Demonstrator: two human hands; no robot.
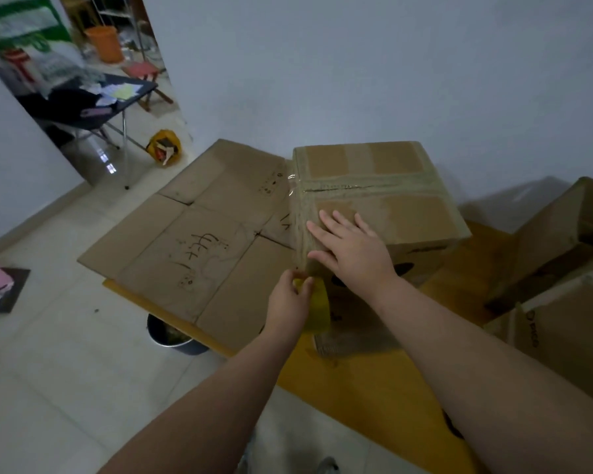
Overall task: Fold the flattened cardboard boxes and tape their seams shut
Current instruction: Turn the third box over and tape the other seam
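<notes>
A folded cardboard box [391,186] stands on a yellow table [374,398], its top seam covered by clear tape. My right hand [350,248] lies flat with straight fingers on the box's near left top edge. Just below that corner my left hand [288,299] grips a yellowish roll of tape [317,302] against the box's left side. A flattened cardboard box [192,241] with black handwriting lies spread out to the left, partly overhanging the table.
More folded cardboard boxes [562,275] are stacked at the right. A metal pot [172,336] sits on the tiled floor under the table's left edge. Beyond, a doorway shows a dark folding table [93,104], an orange bucket [105,42] and a yellow bag [165,147].
</notes>
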